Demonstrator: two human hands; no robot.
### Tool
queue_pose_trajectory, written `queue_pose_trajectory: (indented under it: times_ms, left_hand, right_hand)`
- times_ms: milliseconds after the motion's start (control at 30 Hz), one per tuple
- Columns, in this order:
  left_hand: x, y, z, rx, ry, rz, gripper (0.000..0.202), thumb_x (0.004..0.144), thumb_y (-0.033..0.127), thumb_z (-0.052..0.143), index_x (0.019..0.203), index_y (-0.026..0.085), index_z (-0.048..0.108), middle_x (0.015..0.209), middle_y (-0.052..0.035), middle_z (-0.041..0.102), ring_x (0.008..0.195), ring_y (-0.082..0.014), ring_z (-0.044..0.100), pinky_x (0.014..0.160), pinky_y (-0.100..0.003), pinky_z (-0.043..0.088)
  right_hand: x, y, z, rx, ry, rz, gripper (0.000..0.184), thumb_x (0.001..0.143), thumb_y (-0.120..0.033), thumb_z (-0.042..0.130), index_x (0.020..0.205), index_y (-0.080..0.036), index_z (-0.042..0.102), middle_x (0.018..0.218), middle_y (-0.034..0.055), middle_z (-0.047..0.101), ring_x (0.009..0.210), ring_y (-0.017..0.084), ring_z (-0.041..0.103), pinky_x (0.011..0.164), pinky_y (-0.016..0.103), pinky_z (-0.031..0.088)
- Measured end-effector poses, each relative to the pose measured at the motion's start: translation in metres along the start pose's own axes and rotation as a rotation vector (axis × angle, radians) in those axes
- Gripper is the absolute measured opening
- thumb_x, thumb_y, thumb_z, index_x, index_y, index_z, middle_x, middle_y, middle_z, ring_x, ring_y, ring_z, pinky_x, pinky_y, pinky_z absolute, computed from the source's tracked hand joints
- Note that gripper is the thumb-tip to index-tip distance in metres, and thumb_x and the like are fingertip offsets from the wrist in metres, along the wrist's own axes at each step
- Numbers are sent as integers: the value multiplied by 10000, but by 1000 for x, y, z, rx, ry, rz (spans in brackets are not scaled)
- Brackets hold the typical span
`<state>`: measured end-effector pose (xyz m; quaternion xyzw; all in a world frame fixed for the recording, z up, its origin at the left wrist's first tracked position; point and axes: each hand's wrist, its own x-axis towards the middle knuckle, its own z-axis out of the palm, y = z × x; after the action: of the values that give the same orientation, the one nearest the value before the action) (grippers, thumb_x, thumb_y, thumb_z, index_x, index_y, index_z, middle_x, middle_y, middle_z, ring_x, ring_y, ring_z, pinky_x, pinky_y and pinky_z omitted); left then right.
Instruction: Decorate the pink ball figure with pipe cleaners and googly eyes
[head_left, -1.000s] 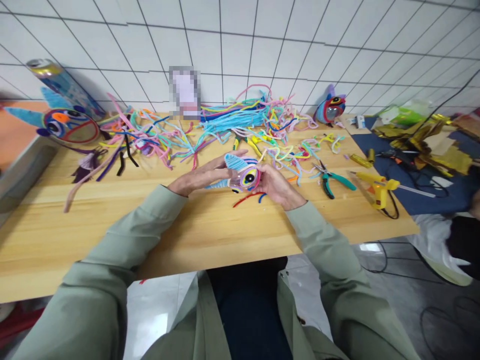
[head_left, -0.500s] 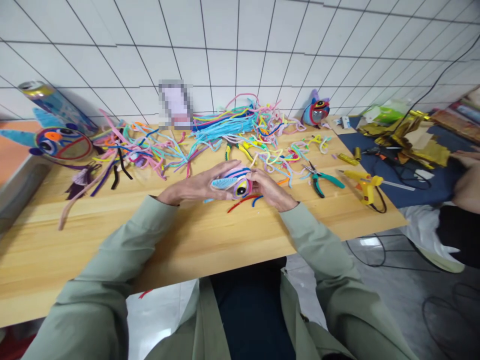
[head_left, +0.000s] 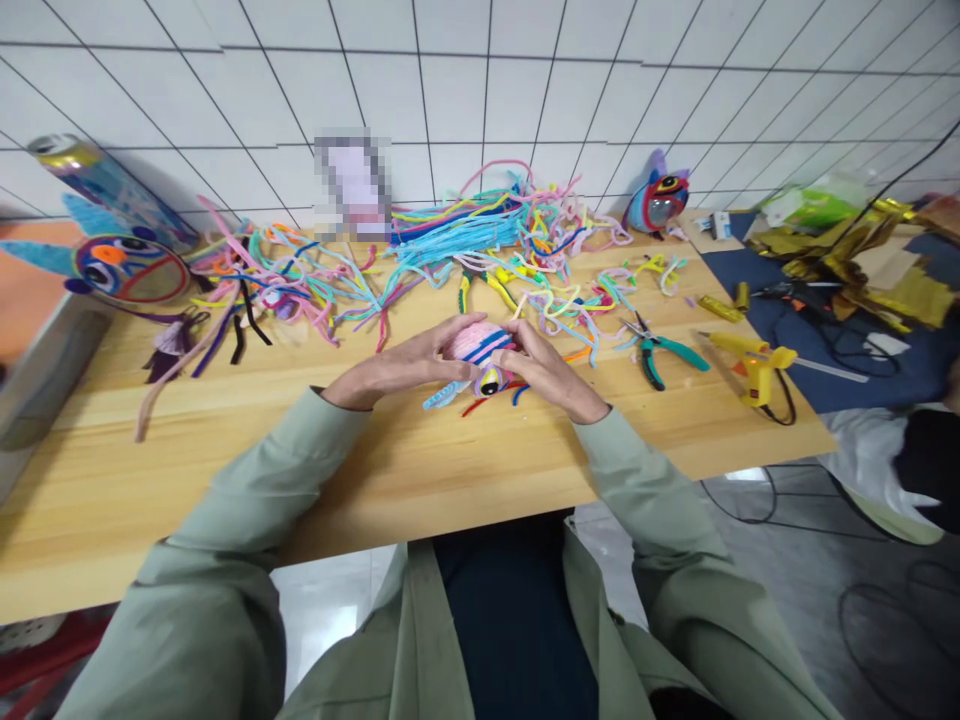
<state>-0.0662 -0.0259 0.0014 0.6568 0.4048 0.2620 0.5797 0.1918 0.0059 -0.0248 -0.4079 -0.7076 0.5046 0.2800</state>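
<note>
Both my hands hold a small pipe-cleaner fish [head_left: 480, 358] just above the wooden table [head_left: 360, 470]. The fish has a pink back with dark stripes, a round eye facing me and a light blue fin sticking out at the lower left. My left hand [head_left: 397, 368] wraps its left side with fingers curled over the top. My right hand [head_left: 547, 375] grips its right side, fingertips on the pink back. A red and a blue pipe cleaner piece [head_left: 495, 400] lie on the table under the fish.
A tangle of coloured pipe cleaners [head_left: 420, 255] covers the back of the table. Green-handled pliers [head_left: 660, 352] and a yellow glue gun [head_left: 754, 365] lie to the right. Finished fish figures stand at far left [head_left: 124, 262] and back right [head_left: 658, 205]. Another person [head_left: 930, 450] sits at right.
The fish has been turned in my hands: its blue fin went from on top to the lower left, and the pink striped back now faces up. The camera shifted slightly.
</note>
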Motion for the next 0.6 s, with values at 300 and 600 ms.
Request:
queue_pose_trajectory:
  times_ms: [300, 600]
  left_hand:
    - [3, -2, 6, 13, 92, 46, 877, 851, 479, 911, 1620, 229, 569, 1575, -121, 660, 1498, -376, 629, 1274, -523, 550]
    - [8, -10, 12, 22, 158, 54, 848, 828, 480, 920, 1578, 248, 598, 1443, -124, 728, 1271, -341, 741, 1017, -428, 671]
  right_hand:
    - [-2, -7, 1, -97, -8, -40, 507, 933, -528, 745, 1332, -249, 606, 1388, 116, 750, 1181, 308, 721, 1088, 538, 577]
    - [1, -3, 0, -54, -54, -74, 527, 959, -473, 753, 1411, -245, 608, 1441, 113, 734, 1315, 310, 699, 1186, 557, 572]
